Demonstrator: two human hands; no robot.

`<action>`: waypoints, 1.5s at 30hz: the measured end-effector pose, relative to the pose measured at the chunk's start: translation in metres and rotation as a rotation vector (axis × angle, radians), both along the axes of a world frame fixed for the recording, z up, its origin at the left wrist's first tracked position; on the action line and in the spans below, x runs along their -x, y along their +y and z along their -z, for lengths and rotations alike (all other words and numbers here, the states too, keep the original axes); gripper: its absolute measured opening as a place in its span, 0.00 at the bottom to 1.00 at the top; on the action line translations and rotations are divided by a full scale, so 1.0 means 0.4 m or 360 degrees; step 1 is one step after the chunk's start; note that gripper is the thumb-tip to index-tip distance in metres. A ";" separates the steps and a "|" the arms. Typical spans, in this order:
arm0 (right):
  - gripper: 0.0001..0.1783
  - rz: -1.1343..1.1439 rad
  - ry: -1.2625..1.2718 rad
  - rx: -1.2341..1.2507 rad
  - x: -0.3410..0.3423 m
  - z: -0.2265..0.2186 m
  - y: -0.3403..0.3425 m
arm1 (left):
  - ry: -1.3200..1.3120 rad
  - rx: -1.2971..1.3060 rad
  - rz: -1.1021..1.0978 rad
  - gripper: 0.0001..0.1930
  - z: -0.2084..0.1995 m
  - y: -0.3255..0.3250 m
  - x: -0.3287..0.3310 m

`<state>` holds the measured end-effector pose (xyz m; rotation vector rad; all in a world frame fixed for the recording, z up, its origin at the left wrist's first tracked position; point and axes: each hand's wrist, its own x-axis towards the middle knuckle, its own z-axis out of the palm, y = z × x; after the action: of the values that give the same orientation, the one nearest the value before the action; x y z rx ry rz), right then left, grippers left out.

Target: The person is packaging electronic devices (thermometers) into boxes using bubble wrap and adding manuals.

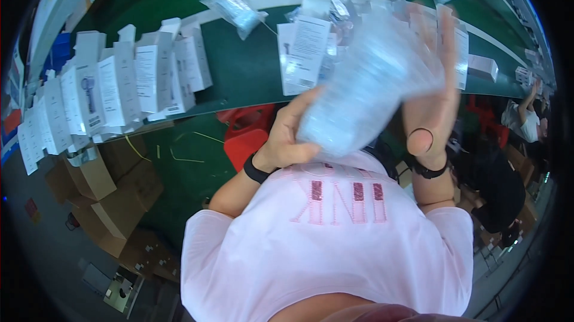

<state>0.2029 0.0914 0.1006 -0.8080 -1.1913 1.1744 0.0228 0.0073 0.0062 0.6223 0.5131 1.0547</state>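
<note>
My left hand (288, 134) grips the lower left end of a bubble-wrap pouch (359, 98), thumb in front and fingers behind. The pouch is tilted, its loose upper end blurred by motion and reaching toward the right; what is inside cannot be made out. Beside that end my right hand (431, 107) is raised with its fingers stretched upward, blurred and apart from any grip. Behind the pouch, a printed white carton (305, 53) lies on the green bench (239, 71), along with small clear plastic packets (339, 11).
A row of upright white cartons (122, 83) fills the left of the bench. Another bubble-wrap pouch (233, 6) lies at the back. A red stool (246, 134) and brown cardboard boxes (113, 196) stand below. At right, a person in black (496, 184) bends over.
</note>
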 end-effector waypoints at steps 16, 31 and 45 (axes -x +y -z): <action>0.20 0.0033 0.0589 0.0965 -0.651 0.123 0.095 | 0.2540 -0.0232 -0.0480 0.62 0.192 0.320 -0.445; 0.33 -0.0091 0.0020 0.0378 -0.773 -0.086 0.239 | 0.0742 -0.0513 -0.0180 0.52 -0.118 0.088 -0.322; 0.18 -0.0598 -0.0122 0.0621 -0.289 -0.095 0.205 | 0.0653 -0.0055 -0.0761 0.24 -0.091 0.051 -0.308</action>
<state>0.3184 0.1735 0.1386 -0.9495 -1.2276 1.7343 0.1462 0.0276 0.0425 0.7724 1.0395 1.3934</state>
